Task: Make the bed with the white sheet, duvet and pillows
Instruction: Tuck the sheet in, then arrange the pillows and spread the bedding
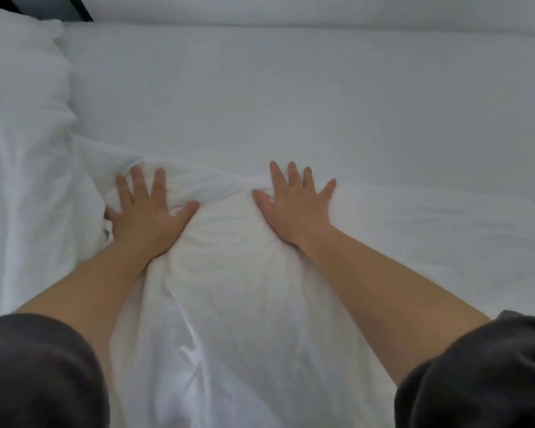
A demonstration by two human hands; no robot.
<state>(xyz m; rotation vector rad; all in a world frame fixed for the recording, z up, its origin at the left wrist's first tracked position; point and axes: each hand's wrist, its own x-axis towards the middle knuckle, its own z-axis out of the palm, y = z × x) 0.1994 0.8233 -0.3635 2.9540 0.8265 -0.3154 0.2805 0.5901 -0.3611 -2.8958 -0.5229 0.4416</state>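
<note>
A flat white sheet (291, 97) covers the mattress across the upper part of the head view. A bunched, wrinkled white duvet (229, 288) lies in front of me and runs down to the bottom edge. My left hand (145, 211) presses flat on the duvet's far left fold, fingers spread. My right hand (297, 205) presses flat on its far edge to the right, fingers spread too. Neither hand grips the cloth. A white pillow (19, 88) lies at the left, partly out of frame.
A dark strip (78, 7) shows at the top left beyond the bed. A raised white edge (322, 13) runs along the far side of the mattress. My dark sleeves (37, 372) fill the bottom corners.
</note>
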